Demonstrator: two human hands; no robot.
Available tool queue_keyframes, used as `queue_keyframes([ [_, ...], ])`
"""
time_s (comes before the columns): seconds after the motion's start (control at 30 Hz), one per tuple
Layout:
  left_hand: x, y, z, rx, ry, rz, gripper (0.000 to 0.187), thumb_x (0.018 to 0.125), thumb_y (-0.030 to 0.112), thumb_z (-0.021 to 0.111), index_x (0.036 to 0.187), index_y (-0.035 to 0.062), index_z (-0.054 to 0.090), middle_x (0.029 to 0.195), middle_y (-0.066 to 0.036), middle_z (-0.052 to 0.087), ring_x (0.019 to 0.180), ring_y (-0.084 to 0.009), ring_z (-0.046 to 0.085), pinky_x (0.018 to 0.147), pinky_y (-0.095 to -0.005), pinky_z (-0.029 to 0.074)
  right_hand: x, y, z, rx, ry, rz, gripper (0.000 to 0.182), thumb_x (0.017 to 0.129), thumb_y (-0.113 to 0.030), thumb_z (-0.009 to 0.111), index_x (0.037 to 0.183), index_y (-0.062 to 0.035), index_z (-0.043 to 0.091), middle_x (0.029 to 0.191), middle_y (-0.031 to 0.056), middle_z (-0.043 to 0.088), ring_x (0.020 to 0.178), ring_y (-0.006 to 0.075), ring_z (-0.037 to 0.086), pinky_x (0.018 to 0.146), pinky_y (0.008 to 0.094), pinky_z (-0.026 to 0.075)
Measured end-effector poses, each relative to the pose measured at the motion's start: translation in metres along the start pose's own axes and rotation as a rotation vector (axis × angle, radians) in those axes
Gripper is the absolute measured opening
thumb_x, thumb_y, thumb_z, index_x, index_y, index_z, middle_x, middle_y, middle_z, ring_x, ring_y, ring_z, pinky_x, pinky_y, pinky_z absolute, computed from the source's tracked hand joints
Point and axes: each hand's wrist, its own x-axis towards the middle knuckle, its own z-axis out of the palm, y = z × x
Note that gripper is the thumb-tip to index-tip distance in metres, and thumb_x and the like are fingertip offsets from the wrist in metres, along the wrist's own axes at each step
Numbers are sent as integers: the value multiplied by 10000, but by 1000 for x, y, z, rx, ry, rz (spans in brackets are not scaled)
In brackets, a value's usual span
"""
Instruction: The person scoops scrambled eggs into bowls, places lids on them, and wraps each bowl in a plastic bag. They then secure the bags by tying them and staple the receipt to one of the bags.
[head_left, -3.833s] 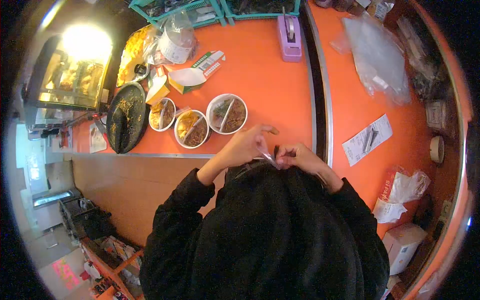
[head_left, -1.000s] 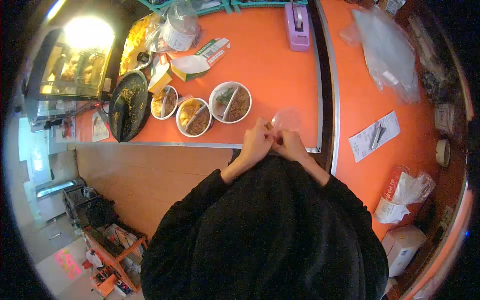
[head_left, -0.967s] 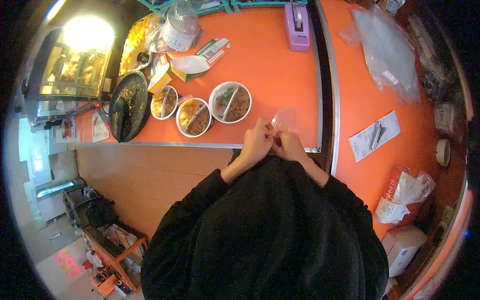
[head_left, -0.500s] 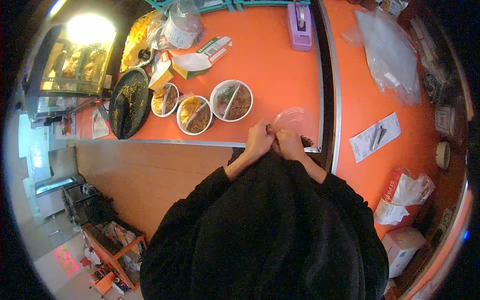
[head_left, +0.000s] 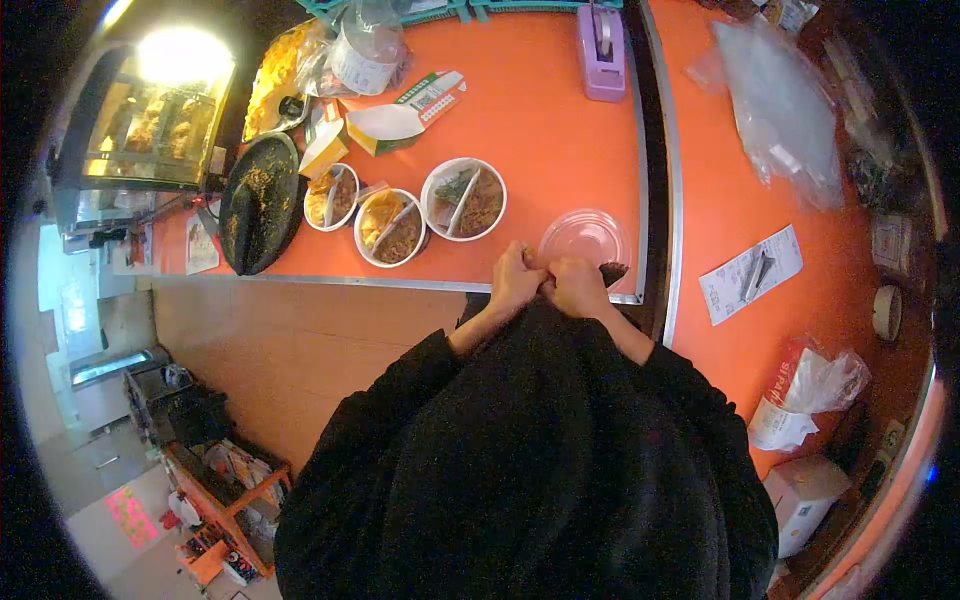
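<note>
My left hand (head_left: 516,279) and my right hand (head_left: 579,288) meet at the front edge of the orange counter (head_left: 540,120), fingers pinched together; what they hold, if anything, is too small to make out. Just beyond my right hand lies a clear round lid (head_left: 584,238), with something dark at its lower right. To the left stand white divided bowls of food: the nearest bowl (head_left: 463,200) holds brown and greenish food, while the middle bowl (head_left: 390,228) and the left bowl (head_left: 331,197) hold yellow and brown food.
A dark round dish (head_left: 262,205) with crumbs and opened cartons (head_left: 385,125) are at the left. A purple tape dispenser (head_left: 601,55) stands at the back. On the right counter lie plastic bags (head_left: 775,110), a paper slip (head_left: 750,274) and a red-and-white package (head_left: 790,400).
The clear lid is now more fully visible beyond my right hand. Both hands stay close together, with the fingers slightly shifted.
</note>
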Motion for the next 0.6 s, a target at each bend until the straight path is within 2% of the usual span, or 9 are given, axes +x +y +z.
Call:
queue_keyframes([
  [0.1,3,-14,4,-160,-37,1,213,578,43,634,685,21,451,609,-66,495,609,-160,510,529,-310,407,1,1,-5,49,78,-70,179,642,-168,568,636,12,564,669,188,552,658,341,544,612,422,425],
  [0.2,2,-21,0,-360,-65,16,200,582,25,622,660,25,438,603,-38,473,576,-121,488,497,-287,409,3,3,-11,256,3,-1,189,640,-164,572,631,23,548,631,177,535,622,321,527,567,390,405],
  [0.3,-1,-12,-7,-512,-92,-38,206,579,12,622,650,29,429,601,-20,454,540,-101,469,463,-267,409,5,10,-14,470,-115,65,240,633,-200,559,683,34,537,731,220,558,680,353,550,621,429,425],
  [0.37,-5,-3,-10,-566,-81,-5,208,579,8,623,647,28,428,601,-21,458,525,-101,469,449,-262,412,6,10,-15,413,-97,40,248,626,-198,575,687,35,517,732,219,553,678,339,550,617,416,424],
  [0.5,-3,-7,-9,-442,-54,7,217,578,19,635,639,23,427,574,-40,471,534,-107,483,453,-272,413,7,14,-6,317,-56,-22,265,620,-197,599,700,36,502,717,219,549,681,320,551,603,384,429],
  [0.6,-6,1,-13,-288,-28,29,243,581,42,658,627,19,421,560,-59,481,535,-123,501,456,-280,413,4,12,-7,441,-89,27,267,621,-196,615,699,32,500,715,213,553,676,323,550,608,383,430],
])
